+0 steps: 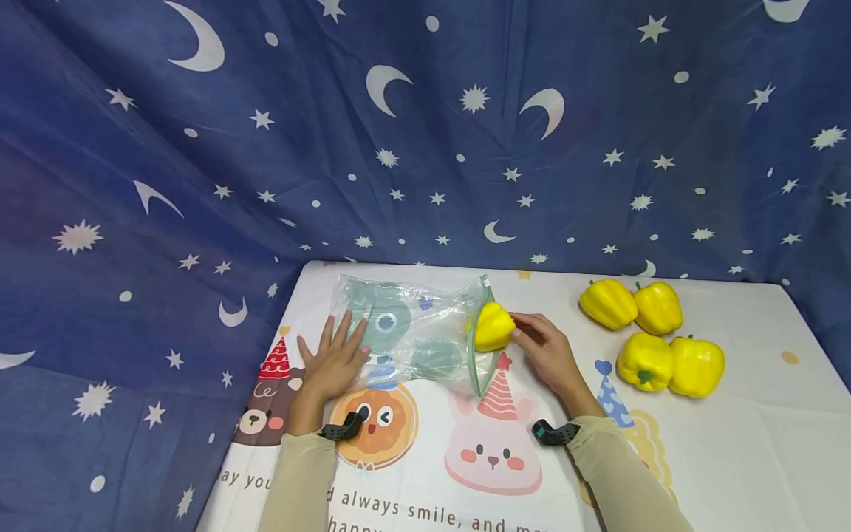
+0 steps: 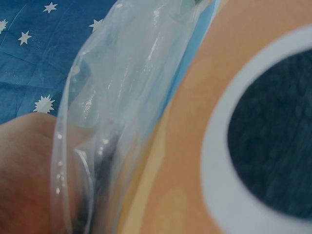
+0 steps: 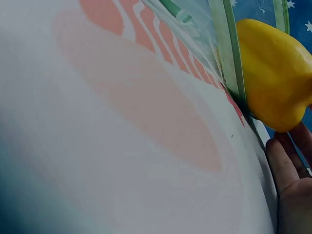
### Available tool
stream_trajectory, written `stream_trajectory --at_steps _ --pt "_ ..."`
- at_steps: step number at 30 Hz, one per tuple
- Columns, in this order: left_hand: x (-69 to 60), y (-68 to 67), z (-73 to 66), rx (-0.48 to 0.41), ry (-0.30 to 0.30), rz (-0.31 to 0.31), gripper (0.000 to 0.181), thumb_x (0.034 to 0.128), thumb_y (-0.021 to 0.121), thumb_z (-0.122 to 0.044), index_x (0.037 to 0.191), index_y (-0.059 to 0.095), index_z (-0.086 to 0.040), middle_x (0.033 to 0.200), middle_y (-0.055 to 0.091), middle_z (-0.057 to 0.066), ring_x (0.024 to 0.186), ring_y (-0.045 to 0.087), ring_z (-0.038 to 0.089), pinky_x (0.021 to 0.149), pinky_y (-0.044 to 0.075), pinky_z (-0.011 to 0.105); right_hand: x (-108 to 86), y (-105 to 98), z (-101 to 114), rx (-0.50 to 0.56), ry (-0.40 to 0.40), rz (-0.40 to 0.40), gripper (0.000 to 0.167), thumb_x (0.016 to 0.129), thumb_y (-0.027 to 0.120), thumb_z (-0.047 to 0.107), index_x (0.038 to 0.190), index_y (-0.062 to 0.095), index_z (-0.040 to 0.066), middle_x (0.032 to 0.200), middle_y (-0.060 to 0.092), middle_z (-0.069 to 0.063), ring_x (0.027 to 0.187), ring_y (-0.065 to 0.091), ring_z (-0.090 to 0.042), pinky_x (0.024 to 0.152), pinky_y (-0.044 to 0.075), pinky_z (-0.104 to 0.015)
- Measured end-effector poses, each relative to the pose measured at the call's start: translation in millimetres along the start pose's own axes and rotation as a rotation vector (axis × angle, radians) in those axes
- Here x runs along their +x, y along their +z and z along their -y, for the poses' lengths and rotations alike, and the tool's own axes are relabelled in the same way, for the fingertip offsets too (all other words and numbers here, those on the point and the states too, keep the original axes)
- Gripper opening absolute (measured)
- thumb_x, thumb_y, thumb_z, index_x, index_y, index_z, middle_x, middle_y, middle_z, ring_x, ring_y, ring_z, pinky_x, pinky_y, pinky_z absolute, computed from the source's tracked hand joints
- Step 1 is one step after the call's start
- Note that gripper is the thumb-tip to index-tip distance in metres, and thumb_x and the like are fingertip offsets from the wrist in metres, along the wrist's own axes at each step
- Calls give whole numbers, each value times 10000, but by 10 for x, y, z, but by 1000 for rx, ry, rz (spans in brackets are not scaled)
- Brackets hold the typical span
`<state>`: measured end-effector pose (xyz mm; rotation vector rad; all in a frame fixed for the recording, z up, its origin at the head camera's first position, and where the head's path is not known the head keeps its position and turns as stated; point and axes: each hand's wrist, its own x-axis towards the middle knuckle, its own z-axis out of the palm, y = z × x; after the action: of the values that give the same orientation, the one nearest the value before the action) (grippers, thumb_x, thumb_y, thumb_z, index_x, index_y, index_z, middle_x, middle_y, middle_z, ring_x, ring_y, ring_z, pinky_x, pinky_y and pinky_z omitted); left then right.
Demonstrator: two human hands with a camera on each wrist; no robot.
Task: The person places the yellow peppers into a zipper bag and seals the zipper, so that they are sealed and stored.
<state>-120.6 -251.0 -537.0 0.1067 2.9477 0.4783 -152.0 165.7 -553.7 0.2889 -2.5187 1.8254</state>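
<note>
A clear zip bag [image 1: 442,307] with a green seal strip lies flat, its mouth facing right. My left hand [image 1: 330,363] rests on the bag's left end with fingers spread. In the left wrist view, the crinkled plastic bag [image 2: 131,63] partly covers the side of that hand [image 2: 29,165]. My right hand [image 1: 548,355] holds a yellow bell pepper [image 1: 493,327] by its stem end, thumb and fingers at its right side. The pepper sits in the bag's mouth, partly inside. In the right wrist view, the pepper [image 3: 273,73] touches the green strip [image 3: 234,58].
Several more yellow bell peppers [image 1: 643,361] stand in a cluster to the right of my right hand. The white tablecloth [image 1: 744,458] carries printed cartoon animals and lettering. Behind and to the left hangs a blue curtain [image 1: 425,199] with moons and stars.
</note>
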Motion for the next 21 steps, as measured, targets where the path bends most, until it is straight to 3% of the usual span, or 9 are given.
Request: stream_trajectory --at_steps 7,16,21 --pt "2 4 2 0 4 -6 618 1074 361 -503 1637 218 -293 1744 37 21 1600 -88 357 1093 -169 810 -2 39 31 36 -16 22 367 962 732 273 1312 697 170 1242 672 -60 1111 640 -52 966 500 -109" --pt "19 40 36 -17 2 -4 614 1078 341 -510 1639 203 -304 1746 17 1 1601 -107 341 1088 -186 805 39 69 109 -38 -31 39 351 947 749 185 1280 707 85 1179 710 -131 1031 659 -57 904 510 -83" --pt "19 37 31 -24 5 -12 615 1075 352 -505 1638 214 -298 1746 31 8 1601 -99 346 1088 -188 804 22 40 367 -72 -7 66 350 945 742 131 1271 694 12 1149 729 -184 1009 698 -137 880 530 -109"
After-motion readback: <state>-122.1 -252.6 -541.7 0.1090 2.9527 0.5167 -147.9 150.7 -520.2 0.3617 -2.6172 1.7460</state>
